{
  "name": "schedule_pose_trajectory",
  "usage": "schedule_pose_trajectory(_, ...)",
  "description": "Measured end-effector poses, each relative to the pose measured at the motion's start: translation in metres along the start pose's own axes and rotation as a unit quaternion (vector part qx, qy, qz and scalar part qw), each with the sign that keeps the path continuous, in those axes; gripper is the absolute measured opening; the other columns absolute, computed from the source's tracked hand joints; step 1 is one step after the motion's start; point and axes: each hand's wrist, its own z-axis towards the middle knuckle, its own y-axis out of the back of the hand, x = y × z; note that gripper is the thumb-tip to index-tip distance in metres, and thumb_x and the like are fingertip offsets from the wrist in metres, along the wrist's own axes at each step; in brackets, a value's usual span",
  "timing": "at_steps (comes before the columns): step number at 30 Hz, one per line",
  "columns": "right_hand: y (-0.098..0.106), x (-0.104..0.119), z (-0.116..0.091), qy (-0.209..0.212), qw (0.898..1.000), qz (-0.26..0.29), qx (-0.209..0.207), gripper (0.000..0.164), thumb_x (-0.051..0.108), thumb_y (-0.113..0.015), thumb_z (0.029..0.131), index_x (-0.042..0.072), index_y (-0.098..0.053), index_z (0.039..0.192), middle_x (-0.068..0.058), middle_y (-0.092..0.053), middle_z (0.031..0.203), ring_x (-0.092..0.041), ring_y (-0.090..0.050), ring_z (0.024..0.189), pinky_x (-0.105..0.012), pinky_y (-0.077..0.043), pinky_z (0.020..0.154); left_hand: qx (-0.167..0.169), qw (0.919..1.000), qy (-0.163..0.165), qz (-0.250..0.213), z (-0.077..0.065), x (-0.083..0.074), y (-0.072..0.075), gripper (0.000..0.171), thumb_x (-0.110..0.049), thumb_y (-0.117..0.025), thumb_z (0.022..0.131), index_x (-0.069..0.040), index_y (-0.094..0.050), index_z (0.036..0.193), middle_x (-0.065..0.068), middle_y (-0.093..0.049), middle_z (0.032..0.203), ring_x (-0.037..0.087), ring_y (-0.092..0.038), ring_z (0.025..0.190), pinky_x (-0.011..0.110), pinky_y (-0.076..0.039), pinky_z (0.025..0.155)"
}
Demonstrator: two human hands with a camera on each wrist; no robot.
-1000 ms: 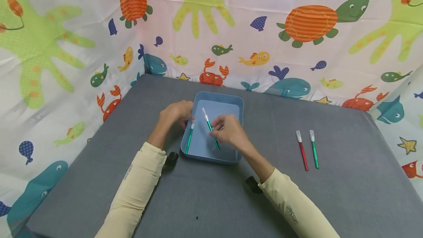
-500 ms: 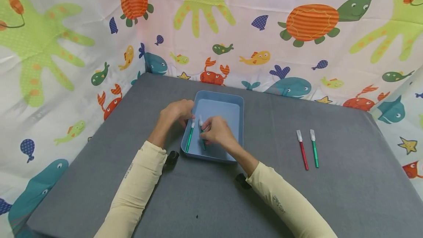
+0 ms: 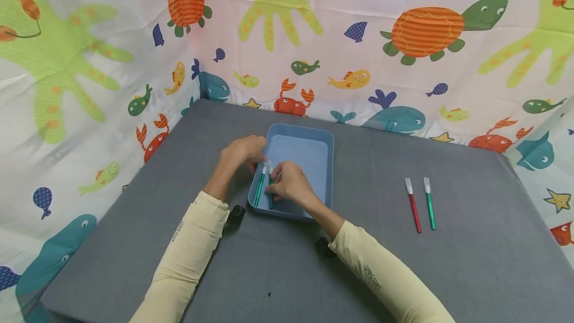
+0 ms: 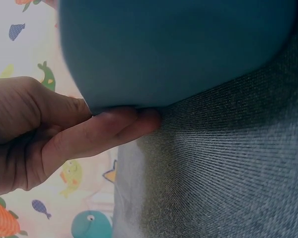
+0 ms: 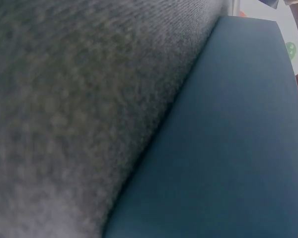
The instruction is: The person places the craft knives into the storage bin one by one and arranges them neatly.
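Note:
A blue tray (image 3: 309, 156) lies on the grey table. My left hand (image 3: 244, 152) grips its left rim; in the left wrist view, the fingers (image 4: 114, 126) lie along the outer side of the tray wall (image 4: 174, 54), with the thumb at the rim. Inside the tray, a green marker pen (image 3: 259, 188) with a whitish cap lies along the left wall. My right hand (image 3: 290, 182) pinches a second green marker pen (image 3: 271, 202) just right of it, nearly parallel and low in the tray. The right wrist view shows mostly the tray's outer wall (image 5: 223, 129); the fingertips are hidden there.
To the right on the table (image 3: 367, 178) lie a red marker pen (image 3: 414, 208) and another green marker pen (image 3: 430, 208), side by side, caps pointing away. A cloth printed with sea animals (image 3: 287, 64) hangs behind and along the sides.
My right hand has moved left with the green marker pen, lowering it from a slant over the tray's middle to beside the other pen. The left hand keeps its hold on the rim.

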Motion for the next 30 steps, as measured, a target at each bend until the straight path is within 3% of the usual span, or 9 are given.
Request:
schedule_pose_trajectory(12,-0.008,-0.001,0.003,0.005,1.000,0.025,0.012,0.035,0.000,-0.083,0.085,-0.006,-0.064,0.114,-0.018,-0.075,0.089,-0.025,-0.079,0.067,-0.030,-0.061,0.061,-0.004,1.0000,-0.003,-0.005,0.001,0.003,-0.001,0.030,-0.016,-0.063,0.106,0.003,-0.060,0.128,0.017,-0.074,0.107,0.019,-0.076,0.079,0.037,-0.056,0.091)
schedule_pose_trajectory(24,-0.003,-0.004,-0.001,0.009,0.999,0.029,0.023,0.028,-0.002,-0.079,0.088,-0.008,-0.068,0.114,-0.021,-0.076,0.093,-0.026,-0.079,0.071,-0.030,-0.062,0.063,0.000,1.0000,0.003,-0.008,0.001,0.002,0.000,0.030,-0.017,-0.061,0.106,0.002,-0.059,0.130,0.017,-0.073,0.108,0.020,-0.076,0.081,0.039,-0.055,0.096)
schedule_pose_trajectory(30,0.002,-0.003,-0.004,0.005,0.999,0.016,0.029,0.024,0.000,-0.078,0.091,-0.005,-0.069,0.113,-0.020,-0.077,0.095,-0.025,-0.078,0.071,-0.031,-0.062,0.062,0.000,0.9999,0.003,-0.014,0.001,0.002,-0.001,0.030,-0.016,-0.061,0.106,0.002,-0.058,0.130,0.018,-0.072,0.111,0.020,-0.076,0.082,0.037,-0.056,0.092)
